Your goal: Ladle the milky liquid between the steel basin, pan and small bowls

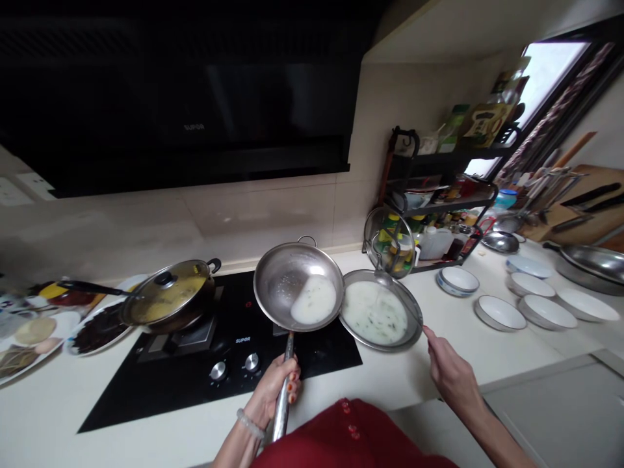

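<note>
My left hand (pixel 281 385) is wrapped round the long metal handle of a steel wok (pixel 273 276). The wok is tilted to the right over the stove, with white, milky liquid (pixel 316 300) pooled on its right side. Beside it on the counter, a wide metal basin (pixel 418 323) holds white soup with green bits (pixel 375 318). A ladle (pixel 383 277) rests at the basin's back rim, its bowl partly over the soup. With fingertips pinched, my right hand (pixel 452 367) grips the basin's right edge. The wok's right rim meets or overlaps the basin's left rim.
A lidded pan (pixel 168 296) stands on the left burner of the black stove (pixel 312 364). Farther left is a plate of dark food (pixel 97 328). Several white bowls (pixel 500 313) stand right of the basin. Behind are a glass lid (pixel 389 242) and a black spice rack (pixel 441 211).
</note>
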`<state>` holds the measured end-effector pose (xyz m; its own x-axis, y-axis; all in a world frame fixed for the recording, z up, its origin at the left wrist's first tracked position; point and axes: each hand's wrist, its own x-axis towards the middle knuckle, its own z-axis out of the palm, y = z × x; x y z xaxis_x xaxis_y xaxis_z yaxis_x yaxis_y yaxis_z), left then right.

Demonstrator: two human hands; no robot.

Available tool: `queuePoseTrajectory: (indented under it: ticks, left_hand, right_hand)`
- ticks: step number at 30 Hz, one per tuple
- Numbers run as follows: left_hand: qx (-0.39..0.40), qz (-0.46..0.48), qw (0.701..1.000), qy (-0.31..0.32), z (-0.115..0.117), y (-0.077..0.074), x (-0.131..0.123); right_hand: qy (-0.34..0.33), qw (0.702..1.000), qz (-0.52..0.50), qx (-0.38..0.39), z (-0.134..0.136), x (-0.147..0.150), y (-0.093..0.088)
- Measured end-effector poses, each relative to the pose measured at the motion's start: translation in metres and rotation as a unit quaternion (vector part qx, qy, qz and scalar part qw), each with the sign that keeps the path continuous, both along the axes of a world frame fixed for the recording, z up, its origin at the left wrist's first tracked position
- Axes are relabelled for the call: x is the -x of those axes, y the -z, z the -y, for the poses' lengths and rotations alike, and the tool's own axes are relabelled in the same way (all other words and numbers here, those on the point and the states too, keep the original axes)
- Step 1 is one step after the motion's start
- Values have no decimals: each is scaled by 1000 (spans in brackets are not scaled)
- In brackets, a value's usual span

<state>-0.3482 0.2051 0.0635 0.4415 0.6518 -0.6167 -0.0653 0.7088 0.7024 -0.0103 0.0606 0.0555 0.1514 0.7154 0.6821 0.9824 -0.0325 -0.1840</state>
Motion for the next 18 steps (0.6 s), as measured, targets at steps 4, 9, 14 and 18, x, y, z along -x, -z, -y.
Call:
queuePoseTrajectory:
  ticks: [4,9,14,18]
  left_hand:
    - [3,-1,1000,0,0,1,0]
    - [2,1,1000,-1,-2,2,0]
    - [2,0,1000,2,-1,2,0]
    - [1,-3,1000,-2,-1,1,0]
  right_hand:
    - [31,999,-32,0,0,-1,-5]
    - [95,922,-372,50,-12,9,-8]
    - [43,828,-556,54,-33,34,-24]
    - [-15,886,-457,84,-59,52,-32]
